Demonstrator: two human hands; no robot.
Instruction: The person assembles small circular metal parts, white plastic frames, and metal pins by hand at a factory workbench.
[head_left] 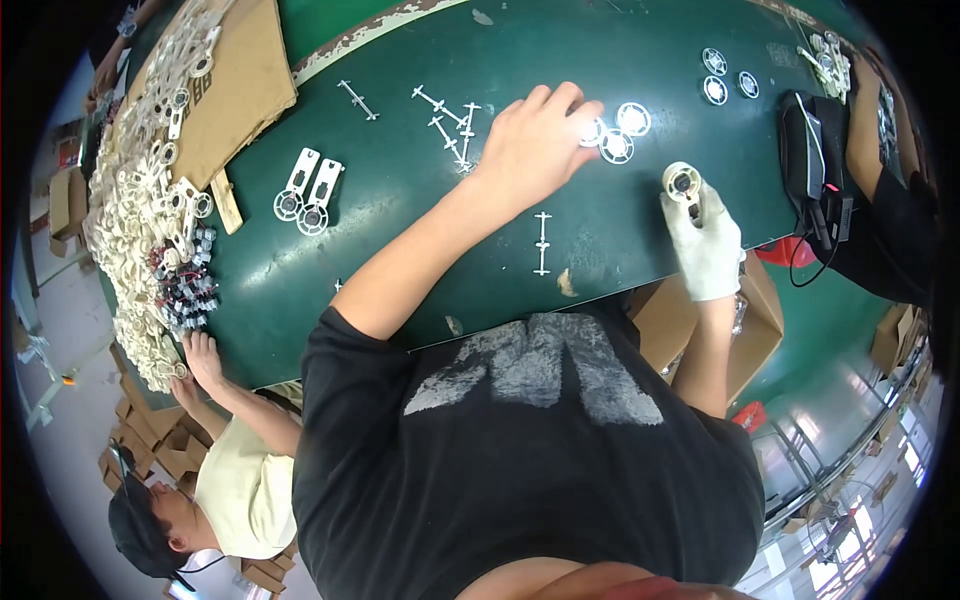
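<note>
My bare left hand (535, 145) reaches over the green table, its thumb and fingers closed on the edge of a small white spoked wheel (591, 133). Two more white spoked wheels, one nearer (617, 147) and one farther right (634, 119), lie against it. In a white glove, my right hand (706, 240) grips a cream plastic part with a round ring-shaped head (682, 181), held above the table near its front edge. The dark centre of that ring faces up. The glove hides the rest of the part.
Several thin white connector pieces (446, 143) lie left of my left hand, another (542, 243) nearer me. Two long white parts with round ends (312, 190) rest farther left. A cream parts heap (140, 230), cardboard (235, 85) and a co-worker (240, 480) are at left; a black bag (808, 160) at right.
</note>
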